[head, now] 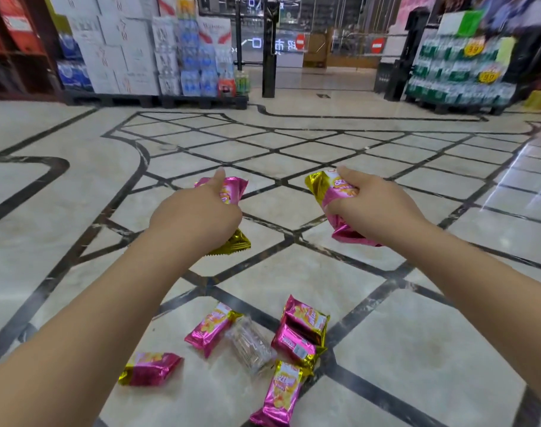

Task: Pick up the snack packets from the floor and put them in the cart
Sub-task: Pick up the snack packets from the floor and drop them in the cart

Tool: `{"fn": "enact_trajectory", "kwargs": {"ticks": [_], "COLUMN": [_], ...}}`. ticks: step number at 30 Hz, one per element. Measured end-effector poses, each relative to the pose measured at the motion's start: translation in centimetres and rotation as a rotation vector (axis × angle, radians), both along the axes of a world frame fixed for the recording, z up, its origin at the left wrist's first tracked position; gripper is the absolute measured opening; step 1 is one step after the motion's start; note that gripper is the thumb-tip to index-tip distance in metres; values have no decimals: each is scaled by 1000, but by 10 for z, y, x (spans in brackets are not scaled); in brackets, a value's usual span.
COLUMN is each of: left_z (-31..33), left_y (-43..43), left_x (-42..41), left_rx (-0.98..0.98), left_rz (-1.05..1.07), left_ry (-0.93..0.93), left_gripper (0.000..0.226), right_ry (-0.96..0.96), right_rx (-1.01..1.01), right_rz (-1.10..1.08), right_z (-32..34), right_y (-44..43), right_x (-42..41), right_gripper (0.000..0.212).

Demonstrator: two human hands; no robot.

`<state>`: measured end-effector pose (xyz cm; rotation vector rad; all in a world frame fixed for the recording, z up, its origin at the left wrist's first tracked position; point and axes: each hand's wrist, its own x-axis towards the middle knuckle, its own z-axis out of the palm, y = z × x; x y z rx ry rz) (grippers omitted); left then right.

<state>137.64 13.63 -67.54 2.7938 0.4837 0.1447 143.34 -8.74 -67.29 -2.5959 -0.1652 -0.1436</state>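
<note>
left hand (198, 217) clutches a snack packet (233, 188); right hand (377, 208) another packet (326, 189) (arms outstretched)

The floor (294, 149) is of pale glossy tiles with dark stripes that cross in a grid, and light shines on it at the right edge. On the far side stand a dark red shelf (17, 41), white boxes (115, 41) and packs of water bottles (198, 60) on a black pallet (155, 101). Further right are a black post (269, 50), a glass gate (349, 46) with a red no-entry sign (378, 45), and green bottle packs (447, 75) with yellow price tags (475, 49).
</note>
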Motion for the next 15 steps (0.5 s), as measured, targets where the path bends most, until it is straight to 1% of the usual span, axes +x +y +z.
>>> {"fn": "enact_trajectory", "kwargs": {"ticks": [3,6,9,15], "left_z": [47,113,202,405], "left_y": [1,2,3,9], "left_x": [13,22,26,9], "left_rx": [10,-9,5,32], "left_rz": [-10,-18,-23,-13], "left_ry": [-4,14,7,-52], "left_gripper": [67,68,67,67], "right_ry": [-26,-28,-37,-82], "right_rx": [-17,-31,-53,-111], "right_rz": [6,17,25,78], "right_z": [45,111,199,398], "right_y": [3,11,18,27], "right_x": [15,25,29,9], "right_gripper": [69,68,67,65]}}
